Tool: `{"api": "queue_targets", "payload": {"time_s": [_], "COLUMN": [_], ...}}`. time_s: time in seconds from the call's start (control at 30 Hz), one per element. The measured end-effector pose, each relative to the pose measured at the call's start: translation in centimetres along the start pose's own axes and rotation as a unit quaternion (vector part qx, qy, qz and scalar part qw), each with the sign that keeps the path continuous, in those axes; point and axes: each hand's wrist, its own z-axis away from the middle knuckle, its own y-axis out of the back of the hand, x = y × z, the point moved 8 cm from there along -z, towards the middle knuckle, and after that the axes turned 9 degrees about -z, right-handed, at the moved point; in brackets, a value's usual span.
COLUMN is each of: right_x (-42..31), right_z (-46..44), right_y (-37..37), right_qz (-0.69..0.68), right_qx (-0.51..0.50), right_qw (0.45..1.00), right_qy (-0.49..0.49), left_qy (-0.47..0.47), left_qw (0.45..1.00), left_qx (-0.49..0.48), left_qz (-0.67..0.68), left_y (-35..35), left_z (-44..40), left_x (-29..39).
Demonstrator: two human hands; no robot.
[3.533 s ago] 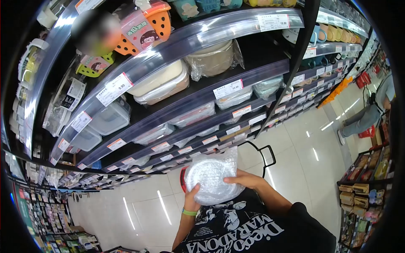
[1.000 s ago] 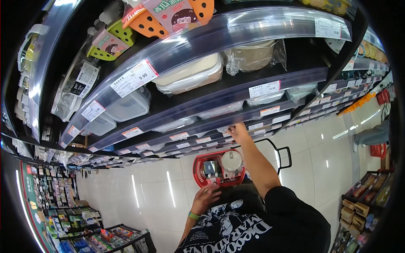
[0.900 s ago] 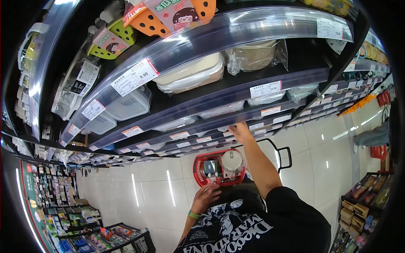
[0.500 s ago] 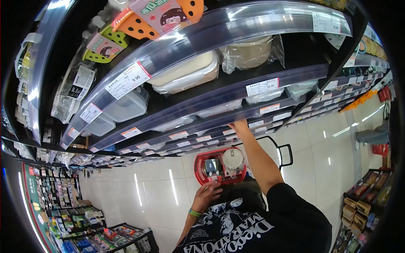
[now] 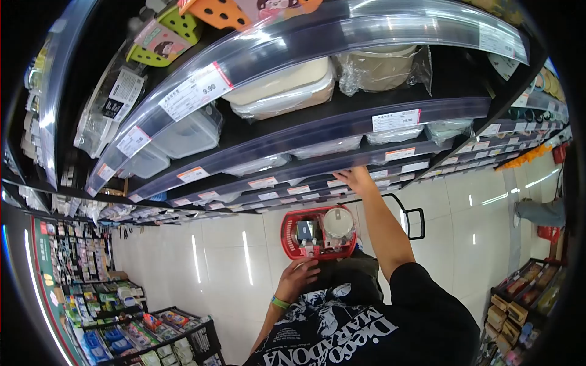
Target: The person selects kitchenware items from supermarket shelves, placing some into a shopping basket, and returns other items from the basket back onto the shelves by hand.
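1. Shelving rack (image 5: 390,27): tiered, dark, with clear strips along the shelf fronts; fills the upper part of the view.
2. Floor (image 5: 220,238): pale glossy tiles reflecting bright light streaks.
3. Shirt (image 5: 427,311): black, white lettering and print, worn by the person at work.
4. Red basket (image 5: 285,232): below the rack's front and directly ahead of the shirt; contents visible inside.
5. Cream containers (image 5: 284,88): stacked, wrapped in clear film, on an upper shelf, left of the taupe tub (image 5: 381,68), also wrapped.
6. Wrapped trays (image 5: 326,146): on the next shelf down, above and behind the right hand.
7. Right hand (image 5: 355,179): arm extended, at the front of a lower shelf, fingers slightly bent and pointing left. Whether it grips anything cannot be determined.
8. Left hand (image 5: 297,277): loosely open, fingers partly curled, near edge of the red basket; no object seen in it. Contact with the rim cannot be confirmed.
9. Round pale-topped item (image 5: 339,222): in the basket, right side.
10. Dark box (image 5: 307,230): in the basket, left of the round pale-topped item.
11. Wristband (image 5: 281,302): green, on the left wrist.
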Motion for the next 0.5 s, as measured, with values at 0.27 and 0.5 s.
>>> {"api": "queue_targets", "payload": {"time_s": [0.27,0.5], "right_x": [-1.1,-0.4], "right_z": [-0.3,-2.0], "right_y": [0.2,1.8], "right_qz": [0.088,0.007], "right_qx": [0.037,0.046], "right_qw": [0.995,0.998], "right_qy": [0.029,0.037], "left_qy": [0.003,0.001], "left_qw": [1.0,1.0], "left_qx": [0.003,-0.001], "left_qz": [-0.003,-0.005], "left_y": [0.4,0.7], "left_z": [0.1,0.2], "left_x": [-0.6,-1.1]}}
